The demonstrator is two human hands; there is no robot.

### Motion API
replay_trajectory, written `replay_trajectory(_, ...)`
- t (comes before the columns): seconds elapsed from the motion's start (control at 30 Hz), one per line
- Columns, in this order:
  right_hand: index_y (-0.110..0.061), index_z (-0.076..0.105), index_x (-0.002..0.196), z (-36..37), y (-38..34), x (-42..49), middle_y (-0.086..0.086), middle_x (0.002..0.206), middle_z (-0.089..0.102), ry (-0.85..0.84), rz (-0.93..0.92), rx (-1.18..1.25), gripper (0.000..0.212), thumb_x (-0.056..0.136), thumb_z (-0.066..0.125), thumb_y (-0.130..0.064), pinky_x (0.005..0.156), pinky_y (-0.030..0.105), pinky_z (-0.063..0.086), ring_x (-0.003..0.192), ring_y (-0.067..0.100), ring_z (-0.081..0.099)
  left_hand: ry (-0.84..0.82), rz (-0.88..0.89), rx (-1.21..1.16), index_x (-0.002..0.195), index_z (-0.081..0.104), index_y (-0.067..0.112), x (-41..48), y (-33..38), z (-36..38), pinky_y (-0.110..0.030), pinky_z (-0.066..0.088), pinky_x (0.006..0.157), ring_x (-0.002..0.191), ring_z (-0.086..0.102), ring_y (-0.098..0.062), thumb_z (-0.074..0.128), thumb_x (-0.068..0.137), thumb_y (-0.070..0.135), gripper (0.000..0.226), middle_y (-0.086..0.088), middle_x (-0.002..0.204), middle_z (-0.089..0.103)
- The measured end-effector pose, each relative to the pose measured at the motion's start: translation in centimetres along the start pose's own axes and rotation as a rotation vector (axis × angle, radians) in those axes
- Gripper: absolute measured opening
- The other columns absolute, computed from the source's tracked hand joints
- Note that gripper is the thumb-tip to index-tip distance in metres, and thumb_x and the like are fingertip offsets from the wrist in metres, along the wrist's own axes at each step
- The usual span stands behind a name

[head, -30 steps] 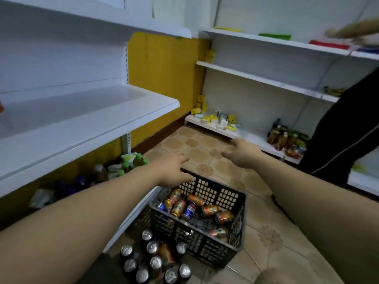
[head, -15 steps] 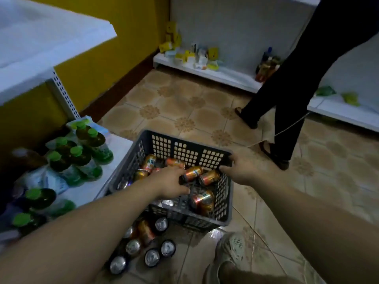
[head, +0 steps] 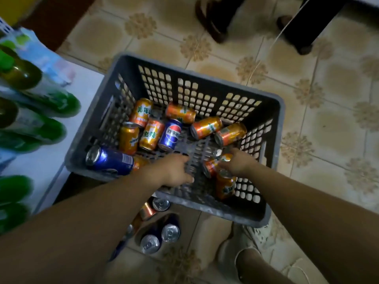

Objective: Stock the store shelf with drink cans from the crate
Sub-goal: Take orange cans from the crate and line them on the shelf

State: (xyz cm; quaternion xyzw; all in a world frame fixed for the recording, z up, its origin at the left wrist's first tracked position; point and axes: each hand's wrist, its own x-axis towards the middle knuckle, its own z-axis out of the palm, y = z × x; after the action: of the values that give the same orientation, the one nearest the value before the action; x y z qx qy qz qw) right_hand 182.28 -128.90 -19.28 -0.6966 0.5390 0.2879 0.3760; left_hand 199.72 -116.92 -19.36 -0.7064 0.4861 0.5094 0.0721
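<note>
Reaching into crate [head: 164, 67]: R hand [head: 240, 163] fingers round orange can [head: 211, 168], L hand [head: 174, 171] fingers unclear.

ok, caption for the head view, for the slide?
Left hand and right hand reach into the grey crate of drink cans; the right grips an orange can.

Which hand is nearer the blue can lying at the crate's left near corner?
Left. The left hand sits just right of the blue can in the crate; the right hand is farther right, on an orange can by the right wall.
</note>
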Motion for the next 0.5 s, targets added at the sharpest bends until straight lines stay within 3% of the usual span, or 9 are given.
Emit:
replay_trajectory(0.13, -0.010, 0.028, 0.144, 3.3, 0.9, 3.8, 0.015, 0.140, 0.044, -0.156, 0.079, -0.155, 0.090, 0.077, 0.075, -0.047, 0.094, 0.031, 0.042, 0.123, 0.029, 0.048, -0.061, -0.007, -0.023, 0.152, 0.021, 0.021, 3.2, -1.5, 1.4, -0.038, 0.032, 0.111, 0.141, 0.027, -0.026, 0.062, 0.086, 0.048, 0.082, -0.002, 0.159, 0.016)
replay_trajectory(0.23, -0.010, 0.015, 0.148, 5.2, 1.6, 5.1, 0.020, 0.144, 0.036, -0.163, 0.115, -0.264, 0.102, 0.075, 0.077, -0.045, 0.094, 0.037, 0.045, 0.125, 0.034, 0.046, -0.084, -0.016, -0.060, 0.150, 0.025, 0.020, 4.3, -2.2, 2.4, -0.038, 0.037, 0.108, 0.135, 0.037, -0.025, 0.065, 0.085, 0.046, 0.081, -0.003, 0.156, 0.027)
replay_trajectory(0.37, -0.012, 0.027, 0.142, 6.2, 2.1, 5.1, 0.014, 0.130, 0.051, -0.085, 0.055, -0.293, 0.081, 0.081, 0.072, -0.038, 0.080, 0.034, 0.045, 0.113, 0.030, 0.054, -0.111, -0.011, -0.053, 0.152, 0.021, 0.020, 4.1, -2.2, 2.7, -0.036, 0.036, 0.108, 0.136, 0.036, -0.025, 0.062, 0.086, 0.047, 0.082, -0.003, 0.157, 0.023)
replay_trajectory(0.5, -0.017, 0.033, 0.138, 5.6, 1.5, 3.2, 0.014, 0.128, 0.051, 0.039, -0.009, -0.233, 0.077, 0.077, 0.072, -0.044, 0.081, 0.035, 0.048, 0.111, 0.033, 0.055, -0.079, -0.001, -0.080, 0.150, 0.026, 0.020, 2.3, -1.5, 2.2, -0.035, 0.039, 0.105, 0.132, 0.041, -0.024, 0.065, 0.084, 0.046, 0.082, -0.003, 0.155, 0.028)
